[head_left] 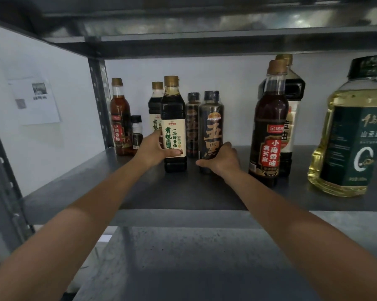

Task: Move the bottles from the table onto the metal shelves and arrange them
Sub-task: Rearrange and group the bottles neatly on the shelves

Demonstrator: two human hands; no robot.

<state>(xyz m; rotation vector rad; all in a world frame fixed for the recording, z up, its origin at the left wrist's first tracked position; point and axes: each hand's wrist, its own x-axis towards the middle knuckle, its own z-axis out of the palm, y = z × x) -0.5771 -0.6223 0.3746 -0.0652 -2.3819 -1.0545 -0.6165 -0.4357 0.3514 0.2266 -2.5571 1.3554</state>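
Soy bottle point(175, 135), dark bottle point(211, 118) gripped on shelf point(161, 192).

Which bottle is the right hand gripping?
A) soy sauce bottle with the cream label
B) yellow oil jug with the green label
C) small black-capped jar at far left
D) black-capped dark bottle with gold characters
D: the right hand curls round the lower part of the dark bottle with gold characters, while the left hand holds the cream-label soy sauce bottle beside it.
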